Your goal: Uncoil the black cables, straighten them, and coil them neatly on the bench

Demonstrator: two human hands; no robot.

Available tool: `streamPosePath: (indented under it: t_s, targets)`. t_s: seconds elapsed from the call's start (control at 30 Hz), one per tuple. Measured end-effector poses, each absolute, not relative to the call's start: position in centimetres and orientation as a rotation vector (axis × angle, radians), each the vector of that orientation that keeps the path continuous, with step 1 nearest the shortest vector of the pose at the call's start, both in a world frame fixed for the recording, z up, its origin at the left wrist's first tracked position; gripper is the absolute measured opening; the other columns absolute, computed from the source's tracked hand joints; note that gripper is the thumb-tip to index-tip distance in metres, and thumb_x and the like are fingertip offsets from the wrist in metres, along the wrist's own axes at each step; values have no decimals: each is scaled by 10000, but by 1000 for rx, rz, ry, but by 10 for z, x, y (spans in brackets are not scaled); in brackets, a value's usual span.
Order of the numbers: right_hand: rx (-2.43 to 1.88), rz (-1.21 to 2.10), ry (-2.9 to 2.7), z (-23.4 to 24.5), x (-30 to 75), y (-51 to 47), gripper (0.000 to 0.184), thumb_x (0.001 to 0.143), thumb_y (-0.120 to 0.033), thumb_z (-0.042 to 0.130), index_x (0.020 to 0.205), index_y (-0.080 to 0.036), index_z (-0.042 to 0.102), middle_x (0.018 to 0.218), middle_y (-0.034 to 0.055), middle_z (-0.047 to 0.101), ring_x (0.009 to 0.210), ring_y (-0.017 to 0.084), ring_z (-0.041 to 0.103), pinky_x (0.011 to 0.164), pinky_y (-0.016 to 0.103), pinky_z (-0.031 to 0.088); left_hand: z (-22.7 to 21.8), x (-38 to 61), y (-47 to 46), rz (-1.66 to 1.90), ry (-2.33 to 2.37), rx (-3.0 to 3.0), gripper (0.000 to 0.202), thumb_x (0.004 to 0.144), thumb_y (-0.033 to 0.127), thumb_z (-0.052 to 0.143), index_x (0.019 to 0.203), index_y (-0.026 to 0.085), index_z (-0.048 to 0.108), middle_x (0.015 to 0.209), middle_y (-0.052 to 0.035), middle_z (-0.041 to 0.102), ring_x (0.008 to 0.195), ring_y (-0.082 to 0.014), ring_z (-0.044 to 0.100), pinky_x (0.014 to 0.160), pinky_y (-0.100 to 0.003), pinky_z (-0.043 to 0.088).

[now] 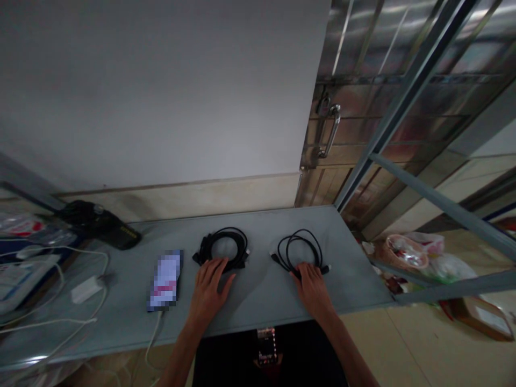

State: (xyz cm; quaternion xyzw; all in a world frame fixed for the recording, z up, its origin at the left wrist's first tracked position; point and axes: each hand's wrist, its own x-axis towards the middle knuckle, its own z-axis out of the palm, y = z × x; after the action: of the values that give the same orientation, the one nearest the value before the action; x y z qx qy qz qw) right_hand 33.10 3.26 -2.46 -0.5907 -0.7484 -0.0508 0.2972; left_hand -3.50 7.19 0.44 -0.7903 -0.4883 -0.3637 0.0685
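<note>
Two coils of black cable rest on a grey table (258, 301); the thicker coil (207, 248) lies at the fingertips of the left hand (210, 287), its thumb spread apart; the thinner coil (287, 265) lies under the fingers of the right hand (312, 287), whose closure cannot be told; both coils are probably light, flexible and smooth, the thinner likelier to spring loose; hold best taken across bundled strands, clear of the connectors (325, 269).
</note>
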Motion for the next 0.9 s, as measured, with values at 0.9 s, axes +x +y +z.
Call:
streamPosePath:
  t_s: [0.9]
  targets:
    - [-1414, 175, -1725, -20, 259, -81, 493, 1209, -432, 429, 1598, -234, 659, 1438, 150, 801, 1320, 296, 796, 1039, 432, 719, 24, 95, -97, -1802, -2553, -2595, 595, 1077, 638, 670, 1564, 301, 734, 1653, -129, 679, 1559, -356, 628, 1298, -486, 531]
